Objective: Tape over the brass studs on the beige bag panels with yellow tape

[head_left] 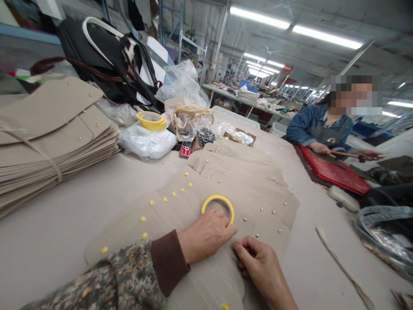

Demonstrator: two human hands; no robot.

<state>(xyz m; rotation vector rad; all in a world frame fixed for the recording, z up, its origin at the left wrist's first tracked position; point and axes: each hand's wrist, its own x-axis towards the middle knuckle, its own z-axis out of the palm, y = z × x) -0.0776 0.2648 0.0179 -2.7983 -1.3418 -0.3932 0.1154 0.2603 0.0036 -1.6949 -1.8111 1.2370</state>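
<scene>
My left hand (204,236), in a camouflage sleeve with a brown cuff, is closed around the near side of a yellow tape roll (218,197). Beneath it spread overlapping beige panels (193,219), several marked with small yellow tape pieces (152,202) along the left. Small metal studs (245,220) dot the panels on the right. Just right of the roll, the thumb and fingers of my right hand (262,263) are pinched together over the panels' edge. Whatever lies between those fingertips is too small or hidden to make out.
A tied stack of beige panels (48,142) stands at left. Behind lie more yellow tape rolls (151,125), a white plastic packet (148,142) and a black bag (93,56). A co-worker (322,125) holds a stick over a red board (332,170). A cord (342,267) lies at right.
</scene>
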